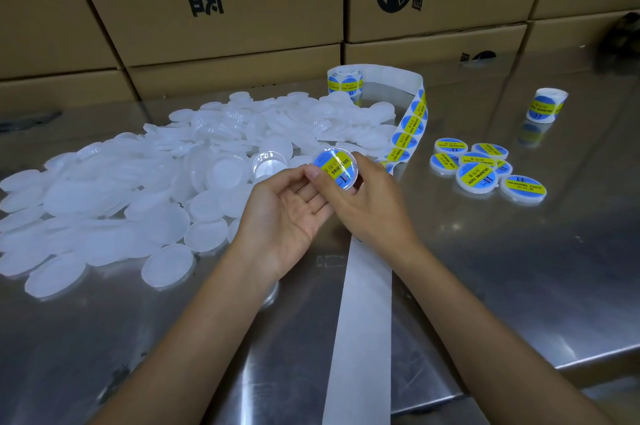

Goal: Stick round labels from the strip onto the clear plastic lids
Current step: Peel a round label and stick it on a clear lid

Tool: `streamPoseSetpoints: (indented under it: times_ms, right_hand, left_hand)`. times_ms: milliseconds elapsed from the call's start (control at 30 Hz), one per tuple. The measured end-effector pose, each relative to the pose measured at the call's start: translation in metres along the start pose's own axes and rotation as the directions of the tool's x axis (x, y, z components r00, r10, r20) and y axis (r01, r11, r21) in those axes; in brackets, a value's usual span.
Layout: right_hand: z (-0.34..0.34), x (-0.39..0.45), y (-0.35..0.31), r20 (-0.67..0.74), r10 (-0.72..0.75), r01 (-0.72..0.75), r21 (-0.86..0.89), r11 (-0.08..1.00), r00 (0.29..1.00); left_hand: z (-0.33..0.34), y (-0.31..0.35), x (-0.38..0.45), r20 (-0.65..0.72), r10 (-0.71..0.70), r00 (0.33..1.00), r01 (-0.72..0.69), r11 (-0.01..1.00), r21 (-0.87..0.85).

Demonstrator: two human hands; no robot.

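A wall of brown cardboard boxes printed with black characters stands along the far edge of a shiny metal table. On the left half of the table spreads a wide heap of clear plastic lids, overlapping loosely. A long white strip of backing paper runs from the near edge up the middle of the table, passes under the hands, then curves with its blue-and-yellow round labels back to a label roll standing by the boxes. To the right of the strip lies a small cluster of labelled lids, touching and partly overlapping, and farther right a second roll stands alone. Above the strip, the left hand lies palm up with fingers relaxed, its thumb tip touching the edge of the held lid, which already bears a label. The right hand grips that lid from the right, fingers curled round its rim, holding it tilted above the table just beside the heap.
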State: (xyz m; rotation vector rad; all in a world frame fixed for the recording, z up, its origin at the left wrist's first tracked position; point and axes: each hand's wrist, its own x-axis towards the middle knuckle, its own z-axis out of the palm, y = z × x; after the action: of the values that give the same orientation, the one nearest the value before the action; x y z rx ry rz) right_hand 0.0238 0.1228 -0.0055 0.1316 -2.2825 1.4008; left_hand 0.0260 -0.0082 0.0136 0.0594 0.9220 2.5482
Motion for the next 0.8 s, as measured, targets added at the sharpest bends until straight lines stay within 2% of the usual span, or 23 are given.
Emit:
streamPoseSetpoints:
  times_ms: [133, 233, 400, 467, 567, 667, 800]
  right_hand:
    - [0.000, 0.001, 0.001, -0.055, -0.013, 0.011, -0.033, 0.999, 0.998]
    - [-0.002, 0.003, 0.003, -0.046, -0.007, 0.002, -0.106, 0.994, 0.999]
    - [-0.004, 0.007, 0.007, -0.082, -0.024, 0.009, -0.187, 0.982, 0.996]
    - [-0.005, 0.008, 0.008, -0.102, -0.030, 0.015, -0.140, 0.990, 0.994]
    - [-0.005, 0.006, 0.008, -0.052, 0.007, -0.010, -0.051, 0.999, 0.999]
    - [-0.002, 0.003, 0.008, 0.043, 0.023, -0.014, -0.192, 0.981, 0.999]
    - [-0.001, 0.003, 0.011, 0.036, -0.006, 0.015, -0.251, 0.968, 0.999]
  left_hand:
    - [0.003, 0.002, -0.001, -0.012, -0.004, 1.000, 0.005, 0.997, 0.082]
    - [0.004, 0.002, -0.003, -0.003, 0.002, 1.000, -0.002, 0.991, 0.137]
    - [0.005, 0.001, -0.003, -0.028, 0.059, 0.998, -0.048, 0.953, 0.298]
    - [0.005, 0.001, -0.002, -0.025, 0.073, 0.997, -0.061, 0.944, 0.324]
    - [0.005, 0.001, -0.002, -0.021, 0.090, 0.996, -0.080, 0.955, 0.287]
    - [0.006, 0.002, -0.003, -0.016, 0.077, 0.997, -0.073, 0.980, 0.185]
    - [0.005, 0.000, -0.002, -0.033, 0.054, 0.998, -0.051, 0.994, 0.097]
